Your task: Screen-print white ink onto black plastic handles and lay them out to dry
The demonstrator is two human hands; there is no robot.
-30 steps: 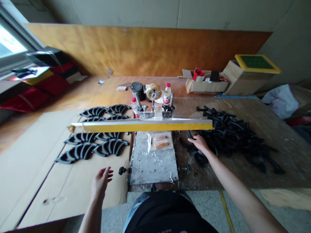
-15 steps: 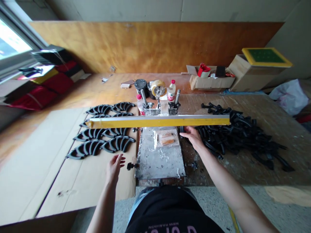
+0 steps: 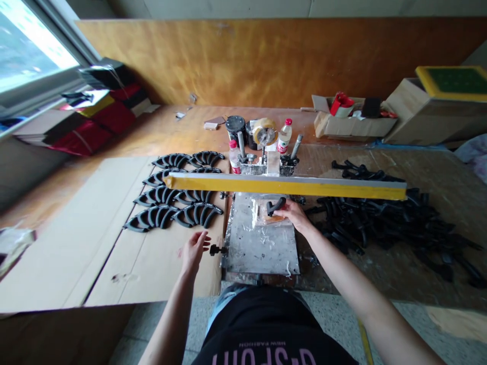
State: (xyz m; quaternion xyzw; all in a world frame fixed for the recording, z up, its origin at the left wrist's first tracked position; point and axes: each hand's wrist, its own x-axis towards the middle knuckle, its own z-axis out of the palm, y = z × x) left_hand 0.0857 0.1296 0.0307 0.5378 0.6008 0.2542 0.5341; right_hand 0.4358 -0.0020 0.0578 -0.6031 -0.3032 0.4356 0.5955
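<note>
Right hand (image 3: 295,214) moved inward, one handle (image 3: 277,206) held

Single head-worn view, looking forward and down, wide across the workbench (image 3: 152,134), black shirt (image 3: 266,324) close below.

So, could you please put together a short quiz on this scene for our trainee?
1. True or false: the left hand is holding a bottle.
2. Choose one: on which side of the metal plate does the tangled pile of black parts lie, as the person sees it? A) left B) right
3. Fill in the colour: the right hand holds a ____ curved part.

Key: 1. False, nothing shows in it. 2. B. 3. Black.
</note>
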